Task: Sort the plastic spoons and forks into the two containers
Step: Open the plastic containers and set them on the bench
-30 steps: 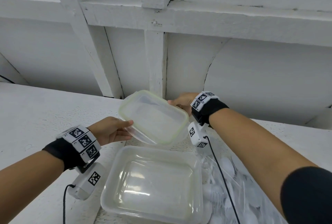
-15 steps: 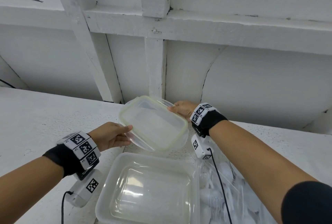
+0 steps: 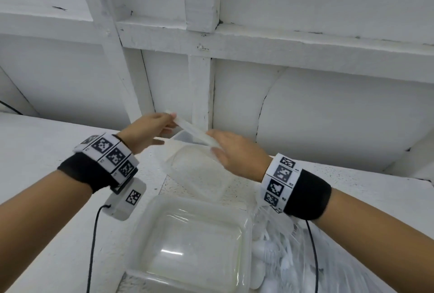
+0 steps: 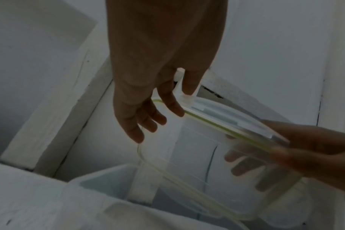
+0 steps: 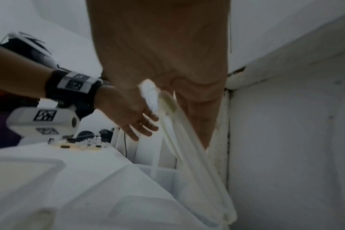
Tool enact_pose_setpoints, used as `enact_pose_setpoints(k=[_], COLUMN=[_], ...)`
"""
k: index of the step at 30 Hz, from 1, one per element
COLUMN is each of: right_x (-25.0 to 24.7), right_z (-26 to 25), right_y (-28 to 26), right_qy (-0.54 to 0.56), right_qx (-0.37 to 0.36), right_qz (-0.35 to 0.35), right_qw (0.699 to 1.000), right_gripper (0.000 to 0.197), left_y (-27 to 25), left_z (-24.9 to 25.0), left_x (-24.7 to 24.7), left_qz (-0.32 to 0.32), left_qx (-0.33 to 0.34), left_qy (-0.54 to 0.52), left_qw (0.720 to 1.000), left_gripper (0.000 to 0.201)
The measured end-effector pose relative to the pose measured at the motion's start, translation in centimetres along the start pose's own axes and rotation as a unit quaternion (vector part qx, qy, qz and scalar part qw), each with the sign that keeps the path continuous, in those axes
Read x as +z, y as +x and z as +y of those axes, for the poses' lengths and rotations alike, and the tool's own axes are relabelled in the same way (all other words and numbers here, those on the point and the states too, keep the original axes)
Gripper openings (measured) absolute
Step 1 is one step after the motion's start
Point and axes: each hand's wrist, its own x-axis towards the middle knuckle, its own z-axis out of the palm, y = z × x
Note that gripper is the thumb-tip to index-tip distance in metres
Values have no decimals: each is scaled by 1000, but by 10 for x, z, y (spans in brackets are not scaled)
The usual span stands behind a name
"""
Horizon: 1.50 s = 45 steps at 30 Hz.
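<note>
Two hands on one lid, and no spoon or fork sorted yet.

From the head view, my left hand (image 3: 145,130) pinches the far end of the clear lid (image 3: 195,131) and my right hand (image 3: 234,151) clamps the near end. It's tipped steeply on edge over the back container (image 3: 195,175). I've got both ends because it's wide and floppy, and one hand alone would let it twist. The near container (image 3: 195,241) sits open on the worktop (image 3: 47,151), ready to take cutlery. The bag of spoons and forks (image 3: 281,257) lies just to its right, touching it, so the reach will be short.

Left wrist view now: my left hand (image 4: 148,93) has thumb and forefinger closed on the lid (image 4: 207,155) at its rim, the other fingers hanging loose. My right hand (image 4: 315,147) shows fingers through the clear plastic, thumb on top. The pale box below is probably the back container, though it's dim here.

Right wrist view: my right hand (image 5: 158,62) fills the top, and the lid (image 5: 187,147) runs edge-on from the left hand (image 5: 128,112) towards the wall. I'd say it wants parking out of the way, so both containers stay open.
</note>
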Motion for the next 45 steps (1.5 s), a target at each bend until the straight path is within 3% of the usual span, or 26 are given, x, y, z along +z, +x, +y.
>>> enact_pose_setpoints(k=[3, 5, 8, 9, 14, 19, 22, 25, 27, 29, 32, 34, 38, 45], right_x=[-2, -5, -6, -6, -7, -8, -3, 9, 22, 33, 42, 42, 42, 35], right_z=[17, 33, 57, 63, 80, 82, 75, 60, 54, 54, 57, 60, 66, 75], right_y=[0, -6, -15, -18, -27, -22, -14, -1, 11, 22, 27, 29, 31, 15], right_qy=[12, 65, 127, 139, 184, 223, 295, 431, 511, 546, 589, 598, 580, 489], right_qx=[29, 55, 86, 95, 110, 138, 159, 182, 218, 247, 322, 362, 388, 407], right_qz=[97, 135, 167, 171, 181, 175, 139, 68, 20, -29, -42, -42, -21, -22], right_qw=[995, 987, 974, 971, 960, 949, 932, 881, 831, 800, 740, 714, 716, 771], right_gripper=[37, 36, 34, 34, 33, 32, 32, 30, 26, 28, 28, 40, 47, 37], left_y=[15, 25, 35, 37, 44, 39, 35, 31, 31, 31, 34, 37, 46, 58], left_z=[3, -8, -31, -38, -50, -34, -26, -23, -26, -31, -41, -48, -58, -57], left_x=[0, -6, -6, -4, -5, -32, -47, -51, -48, -41, -31, -27, -18, -3], left_qz=[69, 100, 30, 11, 32, 87, 103, 103, 88, 70, 61, 64, 62, 36], left_qx=[43, 32, -42, -57, -59, 16, 40, 51, 45, 34, 25, 16, -18, -39], left_qy=[132, 285, 449, 457, 339, 350, 300, 228, 217, 225, 249, 256, 250, 267], left_qw=[988, 953, 892, 888, 938, 933, 948, 967, 971, 971, 966, 964, 966, 962], left_gripper=[27, 23, 31, 35, 24, 22, 20, 15, 14, 14, 15, 15, 16, 22])
